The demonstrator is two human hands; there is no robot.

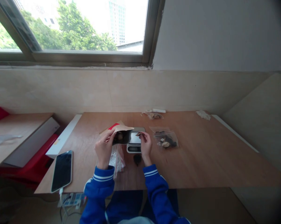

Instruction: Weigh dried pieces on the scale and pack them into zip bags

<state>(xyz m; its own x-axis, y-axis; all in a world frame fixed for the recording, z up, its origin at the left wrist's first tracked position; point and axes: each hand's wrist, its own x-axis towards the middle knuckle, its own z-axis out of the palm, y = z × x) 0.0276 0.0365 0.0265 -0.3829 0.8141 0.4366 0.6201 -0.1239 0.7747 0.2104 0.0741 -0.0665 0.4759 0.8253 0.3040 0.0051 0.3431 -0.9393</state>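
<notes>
So your left hand [104, 151] has its grip pinched on the edge of the kraft pouch [124, 127], which hangs over the left side of the digital scale [135, 138] on the counter [201, 155]. Your right hand [146, 145] has a narrow pinch on a small brown piece [139, 134] above the pan. From that right grip, the pouch mouth is just left, and your left hand's obviously nearer to it. Pouch's mouth gapes toward you, long axis looks like it runs away and leftward; the piece lies roughly sideways, tip toward the pouch.
</notes>
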